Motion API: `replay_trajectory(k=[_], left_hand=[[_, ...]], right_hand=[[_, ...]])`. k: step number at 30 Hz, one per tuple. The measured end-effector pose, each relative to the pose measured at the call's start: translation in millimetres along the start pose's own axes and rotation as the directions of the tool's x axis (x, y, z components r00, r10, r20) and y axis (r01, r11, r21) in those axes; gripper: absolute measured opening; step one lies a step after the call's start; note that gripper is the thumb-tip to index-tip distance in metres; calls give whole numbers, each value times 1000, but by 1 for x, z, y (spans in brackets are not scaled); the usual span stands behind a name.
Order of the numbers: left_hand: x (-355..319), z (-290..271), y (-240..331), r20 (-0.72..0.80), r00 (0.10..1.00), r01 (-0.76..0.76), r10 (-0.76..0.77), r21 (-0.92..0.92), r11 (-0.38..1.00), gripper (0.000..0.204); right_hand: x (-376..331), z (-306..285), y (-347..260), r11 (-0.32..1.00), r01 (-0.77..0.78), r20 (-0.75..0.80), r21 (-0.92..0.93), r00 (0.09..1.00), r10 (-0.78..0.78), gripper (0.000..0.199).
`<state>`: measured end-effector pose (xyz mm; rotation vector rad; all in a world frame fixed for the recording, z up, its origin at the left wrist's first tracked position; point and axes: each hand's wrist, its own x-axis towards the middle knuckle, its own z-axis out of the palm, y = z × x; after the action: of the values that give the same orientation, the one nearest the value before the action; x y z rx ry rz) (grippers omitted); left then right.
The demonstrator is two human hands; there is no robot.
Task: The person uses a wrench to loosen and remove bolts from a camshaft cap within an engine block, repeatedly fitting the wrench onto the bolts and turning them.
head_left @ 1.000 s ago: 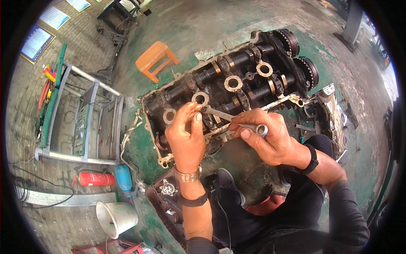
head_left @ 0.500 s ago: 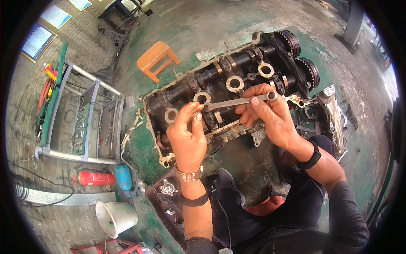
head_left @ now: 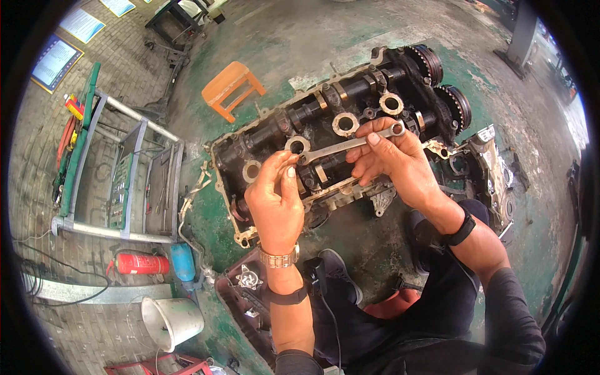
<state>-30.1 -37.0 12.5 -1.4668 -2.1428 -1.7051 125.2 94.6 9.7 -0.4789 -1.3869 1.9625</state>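
Note:
A silver ring wrench [head_left: 338, 147] is held level over the engine, its round ring end to the right. My right hand [head_left: 403, 167] is closed on it near that ring, thumb on top and fingers beneath. My left hand [head_left: 275, 203] pinches at the wrench's other end, which the fingertips partly cover. Just beneath both hands lies a dark, oily engine cylinder head [head_left: 284, 119] with exposed camshafts, pale round plug-hole rims and two toothed camshaft sprockets [head_left: 451, 107] at its far right end.
An orange wooden stool [head_left: 232, 87] stands beyond the engine. A metal tool cart [head_left: 119, 232] is at the left, near a red fire extinguisher [head_left: 140, 263], a blue canister [head_left: 182, 261] and a white bucket [head_left: 181, 315]. A brown parts tray [head_left: 234, 306] lies by my left forearm.
The wrench has turned a little in my fingers, and its ring end has moved slightly up and left with my right hand. My left hand has barely shifted.

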Motion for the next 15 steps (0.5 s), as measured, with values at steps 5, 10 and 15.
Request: replay_trajectory(k=[5,10,15], left_hand=[[-1,-1,-2,-5,1000,-18,18,19,1000,22],[0,0,-1,-1,1000,-4,4,15,1000,22],[-1,-1,1,-8,1000,25,-25,18,1000,22]], right_hand=[[-14,9,11,995,98,20,-22,995,-97,27],[-23,10,12,997,72,64,12,995,-73,30],[-14,5,14,998,32,63,45,997,-35,29]])
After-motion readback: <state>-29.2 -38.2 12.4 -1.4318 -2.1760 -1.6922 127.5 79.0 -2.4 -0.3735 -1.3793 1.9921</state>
